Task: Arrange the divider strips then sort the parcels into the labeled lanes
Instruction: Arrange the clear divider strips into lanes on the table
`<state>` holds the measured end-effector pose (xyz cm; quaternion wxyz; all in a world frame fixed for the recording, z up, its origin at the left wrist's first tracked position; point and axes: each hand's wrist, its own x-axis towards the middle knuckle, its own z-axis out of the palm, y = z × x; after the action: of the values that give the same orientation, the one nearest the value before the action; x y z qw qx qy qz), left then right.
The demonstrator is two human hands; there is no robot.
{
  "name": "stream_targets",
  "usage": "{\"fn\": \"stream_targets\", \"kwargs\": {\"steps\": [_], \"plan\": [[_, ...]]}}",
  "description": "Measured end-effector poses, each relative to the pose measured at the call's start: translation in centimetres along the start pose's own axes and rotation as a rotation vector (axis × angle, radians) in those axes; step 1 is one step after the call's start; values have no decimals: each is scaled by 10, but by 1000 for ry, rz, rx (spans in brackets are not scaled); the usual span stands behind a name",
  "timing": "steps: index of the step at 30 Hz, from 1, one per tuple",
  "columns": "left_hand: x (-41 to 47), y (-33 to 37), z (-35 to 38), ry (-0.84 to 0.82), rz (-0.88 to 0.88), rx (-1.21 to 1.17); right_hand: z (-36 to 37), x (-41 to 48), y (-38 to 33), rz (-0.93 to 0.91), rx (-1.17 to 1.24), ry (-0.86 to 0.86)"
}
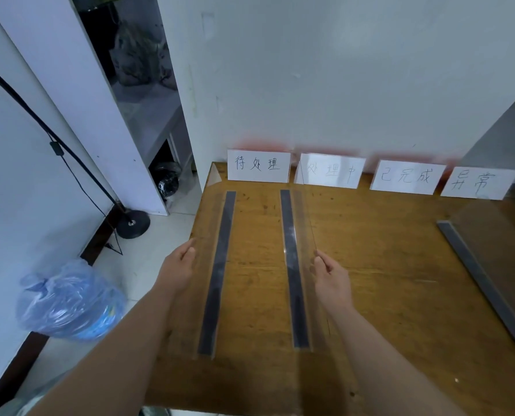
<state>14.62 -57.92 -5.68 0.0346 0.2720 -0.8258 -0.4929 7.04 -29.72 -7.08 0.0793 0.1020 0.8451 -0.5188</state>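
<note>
Two divider strips (218,265) pinched at top edge: L hand (178,265), R hand (329,276).

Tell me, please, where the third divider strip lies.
In the head view, the third divider strip lies slanted on the right side of the wooden table, near the 异常 label card.

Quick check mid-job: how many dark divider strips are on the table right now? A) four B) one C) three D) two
C: the left strip, gripped by its clear upright in the left hand, and the middle strip, pinched the same way by the right hand, lie parallel; the right strip lies angled near the right edge of the table.
</note>
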Motion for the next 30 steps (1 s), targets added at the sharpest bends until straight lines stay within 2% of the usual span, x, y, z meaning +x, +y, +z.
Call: {"fn": "stream_targets", "kwargs": {"steps": [3,10,21,30], "plan": [[7,0,-2,25,13,-26,6,0,-3,18,-4,36],[19,6,-5,72,49,131,15,-1,-10,8,-31,60],[26,14,1,-9,19,29,19,2,-16,41,10,80],[29,17,0,-19,17,62,19,3,-22,20,-74,85]]}}
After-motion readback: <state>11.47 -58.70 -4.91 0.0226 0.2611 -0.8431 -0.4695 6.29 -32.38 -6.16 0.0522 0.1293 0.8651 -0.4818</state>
